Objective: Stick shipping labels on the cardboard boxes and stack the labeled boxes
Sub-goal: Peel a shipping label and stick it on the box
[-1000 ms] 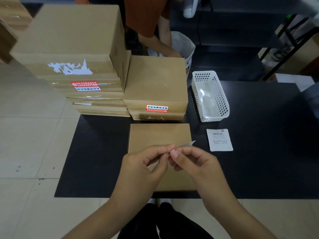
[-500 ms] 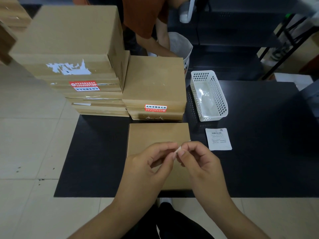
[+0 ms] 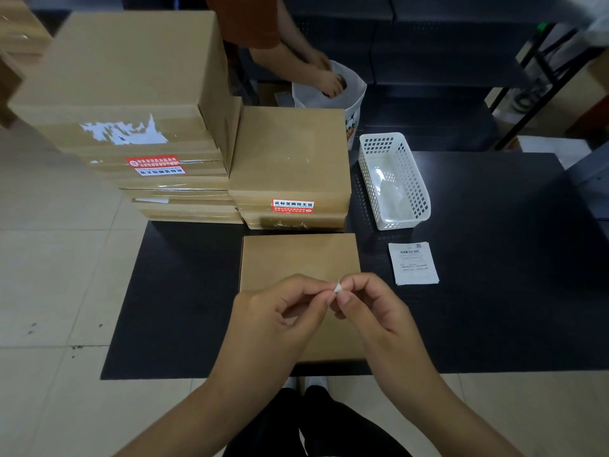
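At the table's far left corner stands the tall stack point(image 3: 131, 127) of cardboard boxes, with a shorter stack point(image 3: 290, 166) just beside it toward the middle, both showing red stickers on their near sides. In front of the shorter stack, at the middle of the near edge, lies the unlabeled box point(image 3: 298, 262), flat and bare on top. Above it the left hand point(image 3: 280, 311) has its fingers curled, thumb and forefinger pinching a small white label point(image 3: 338, 287); the right hand point(image 3: 372, 308) meets it fingertip to fingertip and pinches the same scrap from the other side. Only a corner of it shows, so whether the backing is already parting cannot be told. The step appears to be peeling; it would go best with one hand holding the backing firm while the other lifts a corner slowly, keeping the sticky side off the fingers, then laying it flat on the box top. Further right, a printed slip point(image 3: 413, 263) lies alone, and a white basket point(image 3: 418, 189) sits behind it.
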`<act>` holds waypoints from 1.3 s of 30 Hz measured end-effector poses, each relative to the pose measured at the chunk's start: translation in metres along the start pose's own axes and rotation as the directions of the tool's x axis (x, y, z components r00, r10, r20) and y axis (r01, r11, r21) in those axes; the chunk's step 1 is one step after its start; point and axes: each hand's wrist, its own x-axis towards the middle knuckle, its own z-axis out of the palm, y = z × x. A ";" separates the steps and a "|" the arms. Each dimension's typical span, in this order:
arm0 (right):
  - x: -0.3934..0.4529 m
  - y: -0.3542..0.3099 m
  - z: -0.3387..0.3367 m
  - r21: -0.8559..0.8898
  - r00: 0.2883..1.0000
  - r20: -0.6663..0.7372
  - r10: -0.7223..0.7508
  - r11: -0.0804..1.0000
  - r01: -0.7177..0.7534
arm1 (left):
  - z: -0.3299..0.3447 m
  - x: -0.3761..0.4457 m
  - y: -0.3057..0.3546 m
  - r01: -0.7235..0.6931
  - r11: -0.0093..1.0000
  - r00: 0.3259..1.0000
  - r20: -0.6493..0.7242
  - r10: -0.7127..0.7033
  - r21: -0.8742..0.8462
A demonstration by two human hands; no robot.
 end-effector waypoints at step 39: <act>0.007 0.005 -0.003 0.079 0.992 0.011 0.125 0.989 -0.126 | -0.007 0.002 -0.009 -0.109 0.982 0.991 0.095 0.095 0.154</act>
